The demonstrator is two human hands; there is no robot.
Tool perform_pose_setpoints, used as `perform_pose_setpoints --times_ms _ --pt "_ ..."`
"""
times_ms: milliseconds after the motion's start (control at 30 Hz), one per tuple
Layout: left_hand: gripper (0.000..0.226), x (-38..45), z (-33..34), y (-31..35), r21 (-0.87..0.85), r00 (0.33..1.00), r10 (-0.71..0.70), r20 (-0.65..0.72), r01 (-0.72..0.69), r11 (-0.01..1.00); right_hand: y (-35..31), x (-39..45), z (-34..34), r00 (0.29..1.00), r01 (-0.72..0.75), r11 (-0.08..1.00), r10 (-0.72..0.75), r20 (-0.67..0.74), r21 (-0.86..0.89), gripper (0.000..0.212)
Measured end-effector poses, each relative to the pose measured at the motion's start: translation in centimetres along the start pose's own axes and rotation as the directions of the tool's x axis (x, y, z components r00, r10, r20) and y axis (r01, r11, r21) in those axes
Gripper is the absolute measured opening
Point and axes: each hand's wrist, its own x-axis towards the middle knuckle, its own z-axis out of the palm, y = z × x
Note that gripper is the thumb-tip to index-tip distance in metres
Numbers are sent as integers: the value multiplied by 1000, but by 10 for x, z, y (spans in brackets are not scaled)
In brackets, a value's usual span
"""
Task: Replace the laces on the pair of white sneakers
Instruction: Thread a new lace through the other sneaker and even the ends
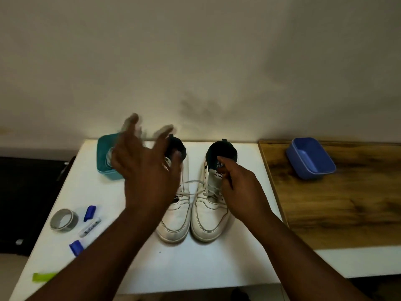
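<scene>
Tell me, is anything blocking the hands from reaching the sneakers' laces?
Nothing visible does. The right hand already pinches at the right sneaker laces; the blurred left hand hovers above the left sneaker.

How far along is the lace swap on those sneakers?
Barely begun. Nothing looks replaced: a white lace stays threaded in the right sneaker. In hand: the right hand pinches at its eyelets, the left hand is spread over the left sneaker. Left: unlacing and relacing both.
</scene>
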Motion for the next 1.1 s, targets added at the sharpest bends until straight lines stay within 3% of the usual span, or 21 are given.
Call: perform_pose_setpoints --times_ms 100,167,267,533,667,733,967,1033,1100 --pt "33 -23 24 10 234 930 135 342 -224 946 2 -1 0 1000 16 1000 -16 1 -11 52" --pt "25 -29 36 8 291 885 149 441 -298 909 4 -2 0 1000 25 999 -25 9 -23 52" --pt "20 -32 46 0 329 845 79 529 -290 899 8 -2 -1 999 36 999 -36 17 -36 52" --pt "12 -18 30 -18 326 859 -2 513 -192 925 10 -1 0 997 71 997 -72 -19 -21 46" --pt "48 -26 28 -4 289 874 92 477 -255 923 11 -1 0 995 93 995 -94 -22 -37 44" --pt "36 -31 26 7 282 877 163 452 -314 906 11 0 -1 995 98 994 -99 -17 -47 43" --pt "19 -45 28 15 432 797 53 601 -379 818 14 2 -4 994 100 994 -101 -31 -44 42" --pt "24 -41 19 22 445 792 2 610 -345 827 15 2 -4 995 88 995 -89 -34 -37 42" --pt "37 -39 9 29 425 744 -55 666 -317 848 14 2 -4 997 74 997 -75 -30 -34 42"
